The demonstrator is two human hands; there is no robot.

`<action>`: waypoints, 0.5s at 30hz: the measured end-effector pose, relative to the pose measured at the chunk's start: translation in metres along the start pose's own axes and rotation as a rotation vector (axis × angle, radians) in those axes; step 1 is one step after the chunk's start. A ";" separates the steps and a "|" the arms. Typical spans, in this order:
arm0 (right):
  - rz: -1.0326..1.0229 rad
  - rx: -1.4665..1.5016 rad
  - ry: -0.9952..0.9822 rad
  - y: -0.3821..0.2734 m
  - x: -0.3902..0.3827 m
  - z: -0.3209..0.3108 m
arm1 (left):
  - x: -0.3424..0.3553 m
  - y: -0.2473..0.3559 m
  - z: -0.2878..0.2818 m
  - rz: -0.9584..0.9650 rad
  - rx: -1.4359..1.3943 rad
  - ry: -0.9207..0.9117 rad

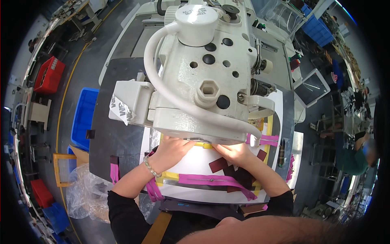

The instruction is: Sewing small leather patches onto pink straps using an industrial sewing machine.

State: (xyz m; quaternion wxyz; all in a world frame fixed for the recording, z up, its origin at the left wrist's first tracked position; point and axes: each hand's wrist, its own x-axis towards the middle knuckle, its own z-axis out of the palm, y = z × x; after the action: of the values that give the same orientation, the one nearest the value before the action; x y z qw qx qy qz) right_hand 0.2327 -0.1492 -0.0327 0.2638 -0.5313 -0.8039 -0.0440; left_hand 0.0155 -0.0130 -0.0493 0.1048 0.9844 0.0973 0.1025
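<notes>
Both my hands lie flat on a white sheet under the front of a large white sewing machine head. My left hand, with a beaded bracelet at the wrist, is open, its thumb stretched inward. My right hand is also open, its thumb touching a yellow strip between the hands. The machine head hides the other fingertips. Near my right hand lie dark maroon fabric pieces. A magenta zipper runs across the sheet's near side, beside a short yellow piece.
A thick white cable tube loops over the machine head. The dark table extends left, with a blue bin beyond it. Clear plastic bags lie low at left. A pointed tool rests at the right edge. Another person is far right.
</notes>
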 end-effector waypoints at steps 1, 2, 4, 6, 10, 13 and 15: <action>-0.001 0.000 -0.002 0.000 0.000 0.001 | 0.001 0.001 0.001 -0.001 -0.001 0.001; 0.004 -0.002 0.009 0.000 -0.001 0.003 | 0.002 0.002 0.002 0.009 0.012 0.046; 0.003 -0.010 0.026 -0.001 -0.001 0.001 | 0.006 0.007 -0.007 0.022 0.033 0.097; 0.013 -0.018 -0.007 -0.002 -0.004 0.002 | 0.010 0.010 -0.014 0.077 0.186 0.147; 0.014 -0.005 -0.010 -0.001 -0.001 0.003 | 0.004 0.013 -0.005 0.059 0.258 0.075; 0.015 -0.009 -0.004 -0.001 -0.002 0.004 | 0.005 0.013 -0.004 0.068 0.257 0.112; 0.016 -0.006 -0.007 -0.001 -0.005 0.005 | 0.004 0.013 -0.004 0.067 0.240 0.082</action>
State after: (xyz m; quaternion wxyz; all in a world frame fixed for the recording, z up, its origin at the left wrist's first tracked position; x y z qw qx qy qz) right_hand 0.2310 -0.1515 -0.0392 0.2595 -0.5388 -0.8004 -0.0425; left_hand 0.0211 -0.0241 -0.0415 -0.0215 0.9875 0.0804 0.1338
